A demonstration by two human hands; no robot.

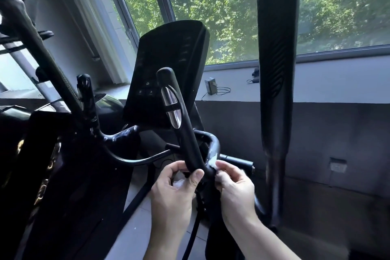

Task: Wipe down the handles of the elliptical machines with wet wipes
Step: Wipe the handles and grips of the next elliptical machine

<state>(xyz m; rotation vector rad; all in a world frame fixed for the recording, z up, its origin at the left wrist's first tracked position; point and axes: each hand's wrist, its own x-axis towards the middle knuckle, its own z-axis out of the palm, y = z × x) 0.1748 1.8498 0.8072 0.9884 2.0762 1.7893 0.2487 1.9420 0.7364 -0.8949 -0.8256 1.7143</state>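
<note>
I am looking down at the near end of a black handle [181, 124] on the elliptical machine, the one with the shiny metal sensor plates. My left hand [175, 190] is curling its fingers and thumb around the lower bend of this handle, and a bit of white wet wipe [179, 182] is showing inside the palm, pressed against the bar. My right hand [234, 188] is sitting just to the right, its fingertips pinching another white scrap of the wipe against the curved bar. The dark console [168, 74] is standing just behind the handle. A tall black moving arm [276, 69] is rising on the right. On the far windowsill [316, 82] a small grey box [211, 86] with a cord is lying.
</note>
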